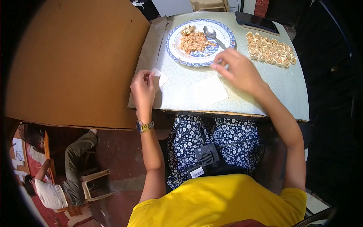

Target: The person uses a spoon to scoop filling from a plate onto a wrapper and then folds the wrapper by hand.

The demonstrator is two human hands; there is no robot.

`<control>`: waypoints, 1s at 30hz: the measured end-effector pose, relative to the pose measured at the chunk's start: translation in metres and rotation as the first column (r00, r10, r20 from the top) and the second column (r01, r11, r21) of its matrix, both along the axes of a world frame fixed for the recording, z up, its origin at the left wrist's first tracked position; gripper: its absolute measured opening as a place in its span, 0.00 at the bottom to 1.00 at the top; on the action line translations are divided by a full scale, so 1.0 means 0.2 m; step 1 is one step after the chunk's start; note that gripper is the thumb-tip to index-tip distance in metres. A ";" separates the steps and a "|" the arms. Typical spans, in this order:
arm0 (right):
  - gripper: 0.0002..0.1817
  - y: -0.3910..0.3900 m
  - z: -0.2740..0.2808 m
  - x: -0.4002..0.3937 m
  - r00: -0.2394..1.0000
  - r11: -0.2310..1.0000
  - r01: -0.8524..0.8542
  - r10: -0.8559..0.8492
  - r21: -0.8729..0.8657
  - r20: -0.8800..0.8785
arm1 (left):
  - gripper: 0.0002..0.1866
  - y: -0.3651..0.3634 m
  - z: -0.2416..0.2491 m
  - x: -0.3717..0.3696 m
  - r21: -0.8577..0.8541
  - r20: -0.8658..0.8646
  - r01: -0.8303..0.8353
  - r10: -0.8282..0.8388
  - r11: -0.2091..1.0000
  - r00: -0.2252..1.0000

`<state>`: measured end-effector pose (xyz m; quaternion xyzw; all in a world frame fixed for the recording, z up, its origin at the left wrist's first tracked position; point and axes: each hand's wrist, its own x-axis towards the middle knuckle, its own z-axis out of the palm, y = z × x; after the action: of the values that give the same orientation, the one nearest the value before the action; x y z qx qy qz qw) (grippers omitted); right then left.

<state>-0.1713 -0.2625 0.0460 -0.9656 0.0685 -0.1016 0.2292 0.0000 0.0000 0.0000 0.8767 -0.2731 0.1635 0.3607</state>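
Observation:
My left hand (143,86) is closed, its fingertips pinching a small white wrapper sheet (160,80) at the table's left side. Over the near right rim of the plate (171,49) hovers my right hand (235,69), fingers apart and slightly blurred, close to the spoon's handle. The blue-patterned plate bears orange-brown minced filling (193,42) and a metal spoon (210,31). Another square white wrapper (212,90) lies flat near the table's front edge, between my hands. Rows of folded, filled pieces (270,50) stand at the right.
Two stacked phones (257,23) lie at the table's back right. A brown panel (75,60) borders the table's left side. Behind the table is a beige plastic chair (210,5). At the lower left, another person (53,193) sits at a separate table.

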 end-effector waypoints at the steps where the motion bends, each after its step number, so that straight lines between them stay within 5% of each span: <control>1: 0.25 0.00 0.00 0.00 0.990 0.996 0.088 -0.085 -0.031 0.110 | 0.05 -0.02 0.03 0.00 -0.061 0.016 0.031 -0.030 0.998 0.999; 5: 0.25 -0.05 -0.05 0.01 0.918 0.940 0.310 -0.257 -0.140 0.303 | 0.06 -0.17 0.15 -0.02 -0.180 0.053 0.160 -0.153 0.970 0.987; 8: 0.25 -0.04 0.01 0.03 0.970 0.956 0.243 -0.239 0.167 -0.043 | 0.05 -0.31 0.17 0.04 -0.153 0.178 0.279 -0.251 0.948 0.951; 14: 0.18 -0.14 -0.14 0.08 0.919 0.960 0.156 -0.228 0.234 0.322 | 0.06 -0.46 0.17 0.10 0.028 0.233 0.347 -0.344 0.937 0.910; 20: 0.12 -0.14 -0.08 0.11 0.857 0.891 0.192 -0.357 0.411 0.372 | 0.06 -0.46 0.21 0.19 0.092 0.248 0.380 -0.391 0.920 0.886; 24: 0.09 -0.21 -0.20 0.21 0.744 0.804 -0.014 -0.388 0.594 0.543 | 0.11 -0.51 0.33 0.28 0.001 0.269 0.380 -0.366 0.925 0.891; 28: 0.12 -0.21 -0.17 0.18 0.824 0.707 0.039 -0.422 0.706 0.377 | 0.12 -0.59 0.41 0.42 -0.173 0.105 0.399 -0.386 0.901 0.917; 30: 0.14 -0.21 -0.17 0.19 0.791 0.815 0.058 -0.390 0.577 0.471 | 0.11 -0.63 0.41 0.50 -0.273 0.109 0.375 -0.359 0.886 0.927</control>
<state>-0.1323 -0.3053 0.0113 -0.7709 0.1413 -0.3893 0.4839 0.1008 -0.1260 0.0810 0.7421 -0.4170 0.1549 0.5013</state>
